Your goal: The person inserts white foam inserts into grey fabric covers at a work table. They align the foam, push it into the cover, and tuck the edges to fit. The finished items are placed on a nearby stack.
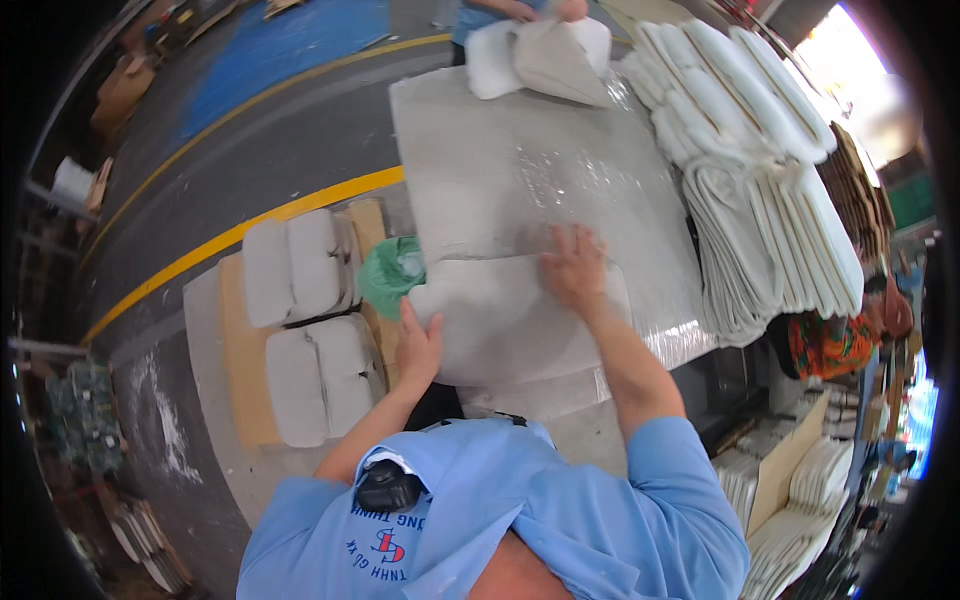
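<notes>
A white, rounded rectangular pad lies flat near the front edge of the covered table, directly before me. My right hand is spread palm down over its far edge, towards the right, with the fingers reaching onto the table cover. At the pad's left edge rests my left hand, thumb apart from the fingers. Neither hand has closed round anything. Across the table, another person's hands hold white pads, one of them folded over.
Tall stacks of white pads line the table's right side. On the left, piled pads sit on cardboard beside a green plastic bag. A yellow floor line runs past them. Someone in patterned clothing is at right.
</notes>
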Demonstrator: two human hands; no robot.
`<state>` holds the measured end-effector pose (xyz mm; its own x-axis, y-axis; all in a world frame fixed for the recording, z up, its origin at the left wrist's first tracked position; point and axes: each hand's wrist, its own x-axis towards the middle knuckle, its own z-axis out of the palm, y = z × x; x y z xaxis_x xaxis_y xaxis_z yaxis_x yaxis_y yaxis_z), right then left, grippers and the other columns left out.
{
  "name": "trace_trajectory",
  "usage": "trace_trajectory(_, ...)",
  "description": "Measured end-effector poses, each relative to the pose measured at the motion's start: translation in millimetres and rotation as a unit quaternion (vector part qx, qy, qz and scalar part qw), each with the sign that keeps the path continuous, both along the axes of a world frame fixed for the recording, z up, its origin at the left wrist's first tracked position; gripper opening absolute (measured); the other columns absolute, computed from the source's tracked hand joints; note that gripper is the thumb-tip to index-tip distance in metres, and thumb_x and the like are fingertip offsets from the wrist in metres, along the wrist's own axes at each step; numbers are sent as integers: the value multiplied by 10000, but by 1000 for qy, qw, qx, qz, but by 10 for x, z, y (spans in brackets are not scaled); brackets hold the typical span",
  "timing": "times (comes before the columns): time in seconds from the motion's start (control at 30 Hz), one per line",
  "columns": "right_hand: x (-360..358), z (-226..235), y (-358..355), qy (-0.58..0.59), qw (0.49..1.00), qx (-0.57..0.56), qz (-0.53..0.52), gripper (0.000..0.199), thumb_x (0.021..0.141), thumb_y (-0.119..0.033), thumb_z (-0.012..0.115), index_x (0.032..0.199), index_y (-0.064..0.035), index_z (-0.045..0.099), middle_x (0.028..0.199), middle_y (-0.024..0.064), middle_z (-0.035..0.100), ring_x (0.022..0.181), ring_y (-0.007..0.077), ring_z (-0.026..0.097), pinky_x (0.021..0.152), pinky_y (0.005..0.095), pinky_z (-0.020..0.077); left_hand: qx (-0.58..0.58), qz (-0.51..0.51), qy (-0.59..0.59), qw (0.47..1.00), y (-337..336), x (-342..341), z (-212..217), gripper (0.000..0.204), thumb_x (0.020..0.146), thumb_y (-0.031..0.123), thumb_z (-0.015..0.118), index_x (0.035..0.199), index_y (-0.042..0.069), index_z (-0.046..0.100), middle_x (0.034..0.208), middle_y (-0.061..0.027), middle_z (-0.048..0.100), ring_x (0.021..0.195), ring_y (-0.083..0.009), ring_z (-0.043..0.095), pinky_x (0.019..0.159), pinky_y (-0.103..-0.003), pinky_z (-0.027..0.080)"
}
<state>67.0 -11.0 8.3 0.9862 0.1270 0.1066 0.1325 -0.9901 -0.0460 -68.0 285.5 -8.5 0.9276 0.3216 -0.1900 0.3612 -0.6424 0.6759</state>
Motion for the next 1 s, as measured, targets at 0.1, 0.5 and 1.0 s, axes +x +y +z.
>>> trace_trajectory(0.1,-22,96,-443,27,995,-56,-84,753,1042,-577,490,1678,-233,279,1734,168,232,1610,380,186,1254,666,146,-3,16,28,999,57,31,13,905,992,507,638,1622,8,222,1415,-325,532,1244,-514,577,1003,-579,489)
trace_trajectory(0.5,-1303,-357,-859,15,816,497,-294,845,981,-537,694,1537,45,435,1460,281,564,1319,387,583,1117,417,452,-100,-25,150,983,322,849,186,905,911,698,657,1439,-28,535,1337,-258,664,1226,-402,654,1023,-477,518)
trace_trajectory(1.0,-1725,129,683,184,559,799,-119,644,951,-196,787,1492,-85,455,1440,125,578,1302,313,584,1052,519,532,-594,167,79,783,1335,-1696,-297,796,916,426,821,1497,11,468,1393,-159,621,1285,-245,615,1058,-455,520)
